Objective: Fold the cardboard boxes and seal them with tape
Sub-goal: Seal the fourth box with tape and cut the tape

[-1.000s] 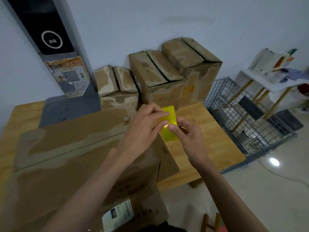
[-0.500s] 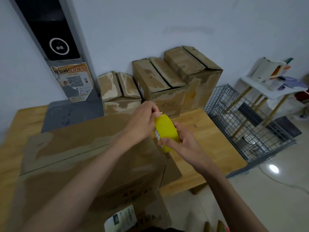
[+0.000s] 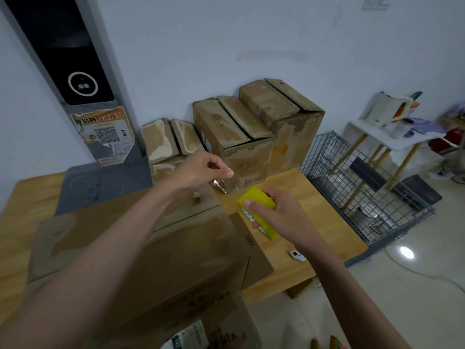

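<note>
A large cardboard box [image 3: 141, 250] lies on the wooden table [image 3: 314, 222] in front of me, its top flaps closed and a side flap marked 36B sticking out at the right. My right hand [image 3: 281, 212] grips a yellow tape roll [image 3: 259, 210] above the box's right end. My left hand [image 3: 201, 170] pinches the free end of the clear tape [image 3: 225, 183], which stretches from the roll up and to the left over the box's far right corner.
Three closed cardboard boxes [image 3: 241, 137] stand against the wall behind the table. A grey kiosk stand [image 3: 100, 137] rises at the back left. A wire cage [image 3: 359, 187] sits on the floor to the right, with a white side table [image 3: 397, 132] beyond. A small white object [image 3: 297, 255] lies near the table's front edge.
My hands have drawn apart: the left pulled the tape end up and left, the right carried the roll down and right, so a strip of clear tape now spans between them.
</note>
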Demonstrator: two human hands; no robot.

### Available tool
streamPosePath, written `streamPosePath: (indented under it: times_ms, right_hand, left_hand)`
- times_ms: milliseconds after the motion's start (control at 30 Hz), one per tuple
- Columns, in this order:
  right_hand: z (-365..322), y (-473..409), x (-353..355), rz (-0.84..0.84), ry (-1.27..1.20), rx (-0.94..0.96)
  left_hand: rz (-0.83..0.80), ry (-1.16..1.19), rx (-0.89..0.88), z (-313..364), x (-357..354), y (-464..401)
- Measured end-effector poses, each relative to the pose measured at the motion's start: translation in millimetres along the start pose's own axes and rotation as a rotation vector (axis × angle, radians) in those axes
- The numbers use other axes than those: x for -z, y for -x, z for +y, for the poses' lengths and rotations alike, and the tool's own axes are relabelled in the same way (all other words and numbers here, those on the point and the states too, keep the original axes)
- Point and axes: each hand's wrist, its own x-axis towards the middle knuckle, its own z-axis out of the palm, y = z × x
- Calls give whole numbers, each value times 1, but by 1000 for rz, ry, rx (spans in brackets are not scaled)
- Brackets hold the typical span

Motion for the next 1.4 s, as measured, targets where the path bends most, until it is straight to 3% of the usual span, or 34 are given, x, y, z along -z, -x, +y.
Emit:
streamPosePath:
  times_ms: [167,333,467,633,867,1000,1233,1400]
  right_hand:
    - [-5,2,2,5,-26,-54]
    - [-10,11,4,12,-94,-100]
    - [-13,16,5,13,-103,-106]
    - [-3,24,0,116,19,-99]
    - [-11,0,-15,57,-33,-192]
    - [-20,-15,-18,73,-121,-178]
    - [-31,-34,-36,20,-99,-194]
    - [-34,-48,-43,-24,-66,-220]
  left_hand:
    - [61,161,13,-7,-4,-3]
    - [51,124,14,-19,1,-20]
    - [-50,77,45,-25,1,-37]
    - [52,97,85,-33,20,-55]
    - [-40,-7,119,-65,41,-77]
    - [-164,58,123,-82,59,-81]
    - [-60,-177,102,-101,44,-103]
    - [-2,-155,94,-115,37,-107]
